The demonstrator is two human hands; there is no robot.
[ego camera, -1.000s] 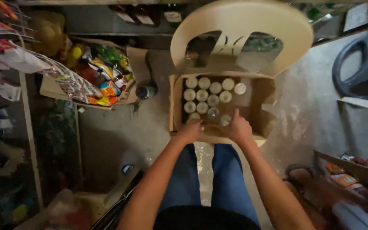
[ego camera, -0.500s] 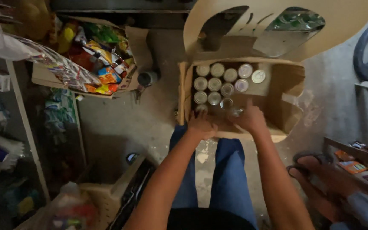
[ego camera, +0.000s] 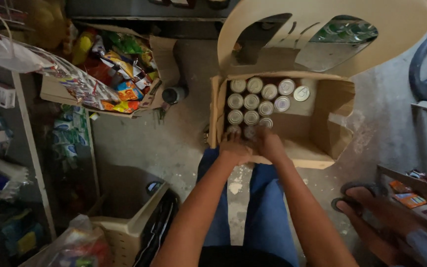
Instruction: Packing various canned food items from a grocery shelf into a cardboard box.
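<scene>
Both arms stretch forward and down, the left hand (ego camera: pixel 234 148) and right hand (ego camera: pixel 269 143) meeting close together at the near edge of an open cardboard box (ego camera: pixel 332 123). Their fingers curl over the nearest cans (ego camera: pixel 258 101); blur hides whether either actually grips one. The round, metal-topped cans stand in tight rows filling the box's left side. A smooth beige plastic chair (ego camera: pixel 396 29) holds the box. Jeans (ego camera: pixel 268 207) cover the person's knees below.

Open brown cardboard box (ego camera: pixel 322 133) of silver-topped round cans (ego camera: pixel 258 101) at one o'clock; colourful snack packets (ego camera: pixel 119 74) in cardboard tray at eleven.
</scene>
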